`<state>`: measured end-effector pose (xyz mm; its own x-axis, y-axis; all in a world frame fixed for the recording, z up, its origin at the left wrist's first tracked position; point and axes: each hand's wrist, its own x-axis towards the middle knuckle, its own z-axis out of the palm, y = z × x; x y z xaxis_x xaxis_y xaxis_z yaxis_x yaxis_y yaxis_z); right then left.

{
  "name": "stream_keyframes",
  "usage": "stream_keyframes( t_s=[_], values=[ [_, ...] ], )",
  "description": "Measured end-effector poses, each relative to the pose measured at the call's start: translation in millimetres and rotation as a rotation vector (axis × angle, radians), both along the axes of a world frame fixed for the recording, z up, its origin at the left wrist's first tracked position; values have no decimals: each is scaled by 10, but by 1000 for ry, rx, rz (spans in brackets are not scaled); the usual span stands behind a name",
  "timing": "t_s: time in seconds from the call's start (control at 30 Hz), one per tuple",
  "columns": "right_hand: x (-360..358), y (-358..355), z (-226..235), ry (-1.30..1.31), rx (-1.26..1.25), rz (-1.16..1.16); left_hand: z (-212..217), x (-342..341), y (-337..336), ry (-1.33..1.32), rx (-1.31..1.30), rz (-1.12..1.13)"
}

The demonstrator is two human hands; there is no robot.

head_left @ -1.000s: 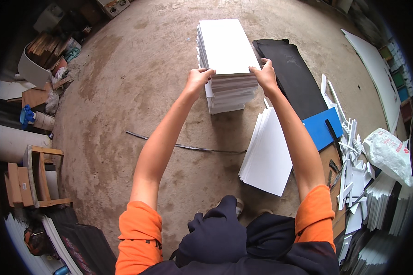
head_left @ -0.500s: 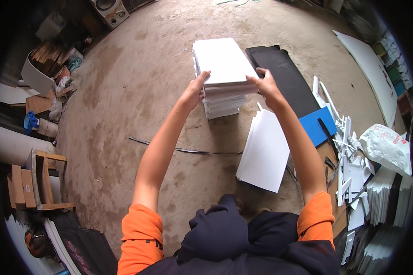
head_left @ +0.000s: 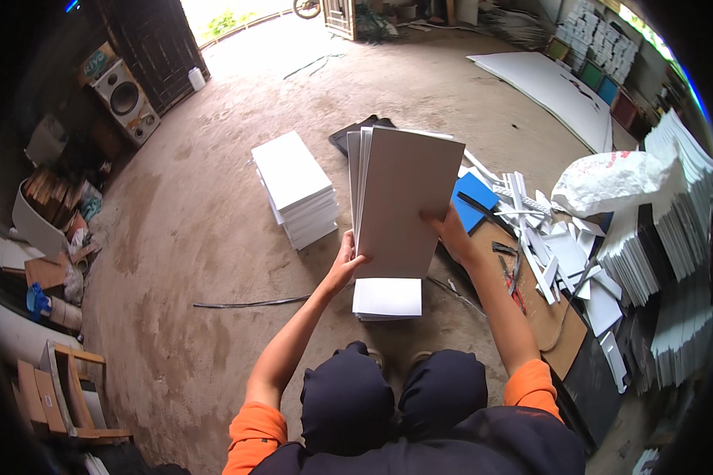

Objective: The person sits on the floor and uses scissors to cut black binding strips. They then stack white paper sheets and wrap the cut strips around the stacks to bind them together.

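our left hand (head_left: 346,260) and right hand (head_left: 451,235) clamp opposite edges of an upright bundle of sheets (head_left: 400,198), fanned at its left; a loose left grip could let sheets slide out onto the low stack (head_left: 388,298) just below, while the tall white stack (head_left: 295,170) stands apart, leftward.

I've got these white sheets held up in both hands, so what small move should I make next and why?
Probably even up the held white sheets: at the left side their edges fan out unevenly, while your left fingers and right fingers hold them at opposite sides, well placed to press them together.
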<state>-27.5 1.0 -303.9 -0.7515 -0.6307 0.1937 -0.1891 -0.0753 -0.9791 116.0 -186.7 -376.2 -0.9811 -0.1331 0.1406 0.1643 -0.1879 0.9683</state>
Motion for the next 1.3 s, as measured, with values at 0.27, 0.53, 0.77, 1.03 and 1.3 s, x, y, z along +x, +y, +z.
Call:
stream_keyframes(
  t_s=[0.27,0.53,0.77,1.03,1.3],
  values=[
    [341,349,-349,256,-8,-135,383,-290,229,163,-242,166],
    [442,349,-900,325,76,-120,-217,-69,265,139,-483,277],
    [268,273,-1010,215,54,-120,-205,-325,249,204,-585,384],
    [125,-87,-862,-401,253,-204,-108,-653,-89,-465,-238,251],
    [326,-38,-1426,-318,460,-255,-797,-286,37,-501,-254,362]
  ],
)
